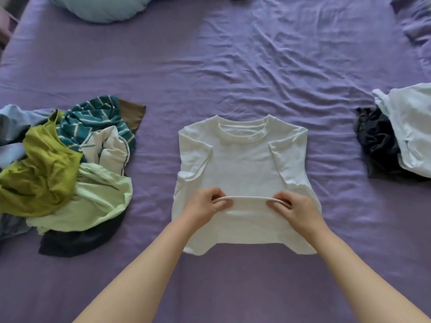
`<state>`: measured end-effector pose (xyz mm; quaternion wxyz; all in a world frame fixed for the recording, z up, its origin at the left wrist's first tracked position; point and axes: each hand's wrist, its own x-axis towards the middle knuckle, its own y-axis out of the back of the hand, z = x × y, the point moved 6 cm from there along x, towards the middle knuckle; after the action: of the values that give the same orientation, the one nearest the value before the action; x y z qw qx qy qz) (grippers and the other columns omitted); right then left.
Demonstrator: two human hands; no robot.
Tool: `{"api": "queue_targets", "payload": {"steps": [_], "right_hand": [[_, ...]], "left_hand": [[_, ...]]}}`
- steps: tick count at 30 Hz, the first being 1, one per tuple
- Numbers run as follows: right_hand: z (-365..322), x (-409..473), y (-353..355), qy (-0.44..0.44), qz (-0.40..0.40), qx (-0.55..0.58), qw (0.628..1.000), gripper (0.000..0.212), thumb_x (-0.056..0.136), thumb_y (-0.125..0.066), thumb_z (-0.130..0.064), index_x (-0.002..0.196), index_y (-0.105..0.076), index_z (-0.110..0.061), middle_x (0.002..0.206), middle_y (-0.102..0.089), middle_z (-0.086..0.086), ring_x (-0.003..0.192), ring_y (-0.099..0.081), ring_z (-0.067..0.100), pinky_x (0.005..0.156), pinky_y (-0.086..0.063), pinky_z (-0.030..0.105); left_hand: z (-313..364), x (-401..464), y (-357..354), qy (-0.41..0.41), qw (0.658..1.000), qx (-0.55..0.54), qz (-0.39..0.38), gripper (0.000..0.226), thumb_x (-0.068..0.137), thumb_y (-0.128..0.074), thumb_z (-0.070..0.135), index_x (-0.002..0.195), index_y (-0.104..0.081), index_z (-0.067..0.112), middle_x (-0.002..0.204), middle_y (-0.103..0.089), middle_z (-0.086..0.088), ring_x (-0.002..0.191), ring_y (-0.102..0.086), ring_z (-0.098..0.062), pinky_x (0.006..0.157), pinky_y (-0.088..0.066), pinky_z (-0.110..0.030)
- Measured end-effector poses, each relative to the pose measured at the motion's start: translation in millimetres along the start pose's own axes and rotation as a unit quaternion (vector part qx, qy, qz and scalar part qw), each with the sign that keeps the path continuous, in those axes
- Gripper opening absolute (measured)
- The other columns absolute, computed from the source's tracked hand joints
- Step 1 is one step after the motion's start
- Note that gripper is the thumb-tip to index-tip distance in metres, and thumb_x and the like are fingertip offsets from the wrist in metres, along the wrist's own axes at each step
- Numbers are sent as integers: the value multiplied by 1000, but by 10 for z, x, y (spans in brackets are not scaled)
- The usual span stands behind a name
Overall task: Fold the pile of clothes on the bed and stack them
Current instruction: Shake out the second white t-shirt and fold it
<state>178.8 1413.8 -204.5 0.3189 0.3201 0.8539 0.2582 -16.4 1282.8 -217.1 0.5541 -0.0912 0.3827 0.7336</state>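
Observation:
A white T-shirt (pixel 242 164) lies flat in the middle of the purple bed (pixel 233 66), collar away from me, both sleeves folded in over the body. Its lower part is doubled up toward the collar. My left hand (pixel 205 206) pinches the left end of the raised hem, and my right hand (pixel 293 208) pinches the right end. The hem stretches taut between them, lifted slightly above the shirt. A loose pile of unfolded clothes (pixel 58 169) lies to the left: olive, pale green, teal-striped, white, blue and dark pieces.
At the right edge sits a small stack, a white garment (pixel 410 127) on top of a dark one (pixel 377 141). A pale blue pillow (pixel 102 8) lies at the far left of the bed. Wrinkled purple sheet stretches beyond the shirt.

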Motion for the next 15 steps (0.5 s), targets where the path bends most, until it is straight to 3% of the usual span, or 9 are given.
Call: {"api": "queue_targets", "payload": {"steps": [2, 4, 6, 10, 15], "right_hand": [[-70, 171, 176, -18, 32, -8, 999, 16, 82, -70, -35, 73, -62, -26, 67, -61, -13, 67, -56, 11, 56, -38, 19], [-123, 355, 343, -42, 53, -58, 996, 22, 81, -67, -45, 69, -58, -29, 64, -59, -14, 65, -54, 11, 52, -36, 24], [-169, 566, 473, -51, 54, -38, 996, 20, 84, -66, -41, 71, -59, -26, 66, -59, -10, 68, -54, 15, 55, -37, 25], [-295, 983, 626, -42, 68, 87, 993, 15, 90, -62, -21, 75, -60, -24, 66, -57, -6, 68, -50, 14, 57, -36, 11], [-331, 1573, 726, -62, 92, 110, 988, 11, 88, -64, -22, 83, -69, -13, 81, -67, 13, 73, -54, 19, 61, -36, 25]], "left_hand": [[96, 175, 183, -9, 1000, 0, 1, 9, 84, -71, 21, 78, -66, 20, 70, -59, 9, 65, -51, -3, 55, -36, -10], [174, 379, 398, -3, 999, 32, 22, 5, 87, -67, 16, 83, -67, 19, 74, -58, 11, 69, -51, -4, 53, -35, -7], [228, 569, 614, 16, 998, 28, 55, 7, 89, -63, 14, 86, -67, 19, 77, -59, 9, 72, -51, -7, 55, -35, -10], [333, 882, 896, 49, 989, -59, 129, 15, 92, -55, 12, 96, -70, 12, 86, -64, 2, 79, -54, -12, 64, -40, -22], [498, 1256, 1075, 82, 979, -89, 163, 15, 92, -55, 20, 97, -69, 19, 88, -64, 3, 83, -56, -14, 71, -41, -27]]}}
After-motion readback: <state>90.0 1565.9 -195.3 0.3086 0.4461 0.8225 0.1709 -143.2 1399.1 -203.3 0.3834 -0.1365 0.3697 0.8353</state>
